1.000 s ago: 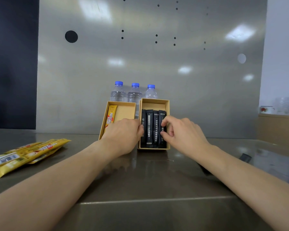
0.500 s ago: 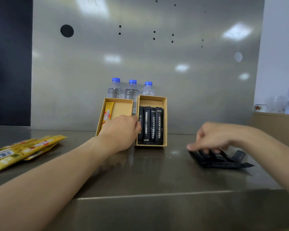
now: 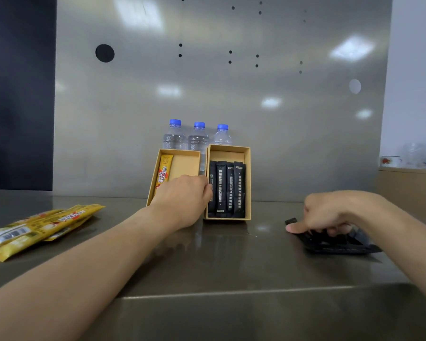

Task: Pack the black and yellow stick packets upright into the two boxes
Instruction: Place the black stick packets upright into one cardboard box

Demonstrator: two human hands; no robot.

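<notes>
Two open cardboard boxes propped side by side on a steel table, hands well apart.
The left box holds one yellow packet upright at its left wall; the right box holds four black packets upright. The left hand rests where the boxes meet, its grip hidden. The right hand curls round the loose black packets. The loose yellow packets lie far left.

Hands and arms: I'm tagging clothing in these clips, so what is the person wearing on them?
Nothing shows. The left hand and right hand are bare, with no gloves and no rings on the visible parts. The left forearm and right forearm are uncovered to the frame edge: no sleeves, watch or bands.
</notes>
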